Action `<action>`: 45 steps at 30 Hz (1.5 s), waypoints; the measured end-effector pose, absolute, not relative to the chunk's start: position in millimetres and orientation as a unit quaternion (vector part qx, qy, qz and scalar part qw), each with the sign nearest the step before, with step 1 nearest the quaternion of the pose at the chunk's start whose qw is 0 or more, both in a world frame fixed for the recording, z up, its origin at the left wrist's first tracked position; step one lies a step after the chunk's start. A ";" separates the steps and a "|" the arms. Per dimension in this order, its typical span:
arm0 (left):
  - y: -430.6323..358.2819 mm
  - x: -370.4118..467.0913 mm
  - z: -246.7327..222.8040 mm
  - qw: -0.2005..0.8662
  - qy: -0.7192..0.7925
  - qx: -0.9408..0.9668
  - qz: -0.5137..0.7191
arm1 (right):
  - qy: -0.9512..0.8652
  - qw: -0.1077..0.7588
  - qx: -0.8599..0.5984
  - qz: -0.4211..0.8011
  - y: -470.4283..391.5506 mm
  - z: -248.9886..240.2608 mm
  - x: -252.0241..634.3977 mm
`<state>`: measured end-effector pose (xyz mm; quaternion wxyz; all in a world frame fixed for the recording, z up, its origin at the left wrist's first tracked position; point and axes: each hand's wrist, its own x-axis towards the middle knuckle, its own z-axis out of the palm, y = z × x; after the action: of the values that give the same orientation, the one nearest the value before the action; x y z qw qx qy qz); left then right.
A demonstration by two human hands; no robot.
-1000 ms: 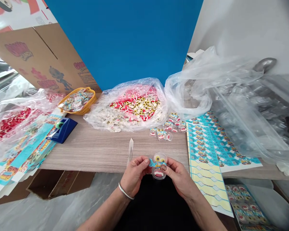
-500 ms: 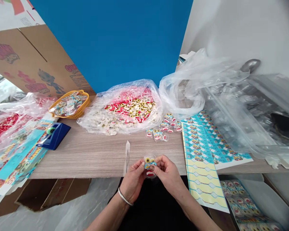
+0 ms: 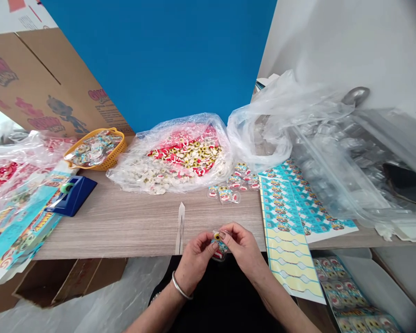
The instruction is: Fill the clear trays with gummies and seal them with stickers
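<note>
Between my two hands, at the front edge of the table, is a small clear plastic candy pack (image 3: 219,254) with a yellow eye candy, a red-and-white mouth candy and a blue label. My left hand (image 3: 195,259) pinches its left side with thumb and fingers. On the other side my right hand (image 3: 243,249) grips it, the thumb lying over the upper part. Fingers cover much of the pack. Tweezers (image 3: 180,227) lie left of the hands. Several similar packs (image 3: 225,194) rest farther back. To the right is a partly used label sheet (image 3: 287,253).
A clear bag of eye and mouth candies (image 3: 183,157) lies at the back. An orange basket (image 3: 113,156) of packs and a blue tape dispenser (image 3: 76,200) stand left. At right is a clear plastic bin (image 3: 346,185); below it, a box holds filled packs (image 3: 343,289).
My right thumb has moved up over the pack's upper part, and my left thumb now lies across its middle. The pack is more covered by fingers. The view has shifted slightly.
</note>
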<state>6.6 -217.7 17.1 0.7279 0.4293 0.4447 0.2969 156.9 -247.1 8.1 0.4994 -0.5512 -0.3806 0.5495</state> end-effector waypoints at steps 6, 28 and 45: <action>-215.9 9.8 16.4 0.741 0.439 0.413 0.296 | -0.369 0.513 -0.557 0.539 -244.6 2.4 158.8; -126.7 52.5 -21.4 0.128 0.391 0.875 0.255 | -0.495 0.377 -0.729 0.286 -117.3 0.6 252.4; -146.3 69.6 -33.0 0.057 0.334 0.906 0.256 | -0.231 0.337 -0.883 0.232 -366.2 -33.9 321.8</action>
<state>69.6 -146.3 -33.0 0.0575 0.9055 0.3337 0.2556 321.8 -366.2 -33.9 0.3366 -0.8830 -0.2309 0.2318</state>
